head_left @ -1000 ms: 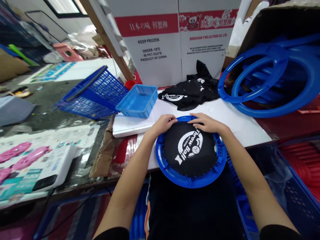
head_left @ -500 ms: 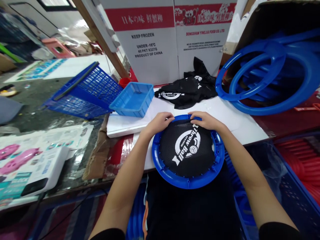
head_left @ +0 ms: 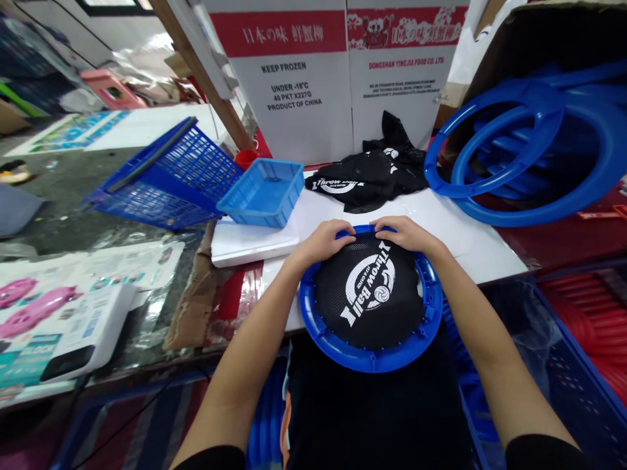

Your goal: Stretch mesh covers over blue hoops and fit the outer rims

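Note:
In front of me, a blue plastic ring lies tilted between the white table edge and my lap. Black mesh fabric with a white "Throw Ball" print is spread across the ring, and small pegs show around its edge. My left hand grips the far rim left of its middle, thumb on the mesh edge. Just to its right, my right hand pinches the same rim and the mesh edge. The fingertips under the rim are hidden. Beyond the ring lies a crumpled heap of black printed mesh.
A light blue tray and a blue basket stand left. White cartons wall off the back. At right, large blue rings spill from a cardboard box; red rings fill a crate below.
My left hand has slid right along the far rim, closer to my right hand. The right hand stays at nearly the same spot. The view has shifted slightly.

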The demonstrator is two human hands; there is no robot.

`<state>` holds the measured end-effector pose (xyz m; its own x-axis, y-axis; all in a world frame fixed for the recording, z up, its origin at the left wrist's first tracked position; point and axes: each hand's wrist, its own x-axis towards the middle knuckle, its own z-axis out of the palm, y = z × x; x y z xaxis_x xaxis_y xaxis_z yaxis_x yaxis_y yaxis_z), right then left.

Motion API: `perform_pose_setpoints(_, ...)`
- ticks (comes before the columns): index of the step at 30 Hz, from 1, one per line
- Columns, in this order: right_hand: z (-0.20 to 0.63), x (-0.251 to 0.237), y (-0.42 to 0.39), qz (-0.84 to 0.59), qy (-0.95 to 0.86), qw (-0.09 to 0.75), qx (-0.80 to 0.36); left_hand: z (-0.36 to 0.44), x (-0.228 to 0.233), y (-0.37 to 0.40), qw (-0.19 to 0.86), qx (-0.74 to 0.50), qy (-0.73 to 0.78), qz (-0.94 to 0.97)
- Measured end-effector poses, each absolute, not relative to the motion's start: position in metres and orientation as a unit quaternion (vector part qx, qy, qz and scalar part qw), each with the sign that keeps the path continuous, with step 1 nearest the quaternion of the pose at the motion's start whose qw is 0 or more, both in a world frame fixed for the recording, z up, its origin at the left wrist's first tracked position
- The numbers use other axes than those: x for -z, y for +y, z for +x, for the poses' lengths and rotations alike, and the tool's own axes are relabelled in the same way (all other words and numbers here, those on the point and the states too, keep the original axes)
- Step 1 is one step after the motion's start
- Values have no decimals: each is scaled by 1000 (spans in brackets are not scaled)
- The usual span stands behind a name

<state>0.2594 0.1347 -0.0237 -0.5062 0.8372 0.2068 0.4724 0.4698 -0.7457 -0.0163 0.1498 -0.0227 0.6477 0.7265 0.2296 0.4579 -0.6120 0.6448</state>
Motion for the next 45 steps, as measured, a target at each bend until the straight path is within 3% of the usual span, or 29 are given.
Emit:
perform_pose_setpoints(12, 256, 19, 138, -412, -804, 282, -323, -11, 24, 157, 368, -301, 409, 779)
perform_pose_setpoints(20, 253, 2, 170, -428, -758, 163, -464, -14, 32, 160, 447, -321, 429, 717)
perform_pose_setpoints(25, 255, 5, 176, -428, -737, 163, -497, -13, 35, 163, 459, -311, 425, 716)
perform_pose_setpoints(36, 250, 16, 163, -440, -754, 210, -440, -15, 25, 157, 388, -302, 449, 746)
perform_pose_setpoints(45, 251, 9, 162, -447, -768, 191, -417, -15, 34, 163, 439, -291, 433, 732)
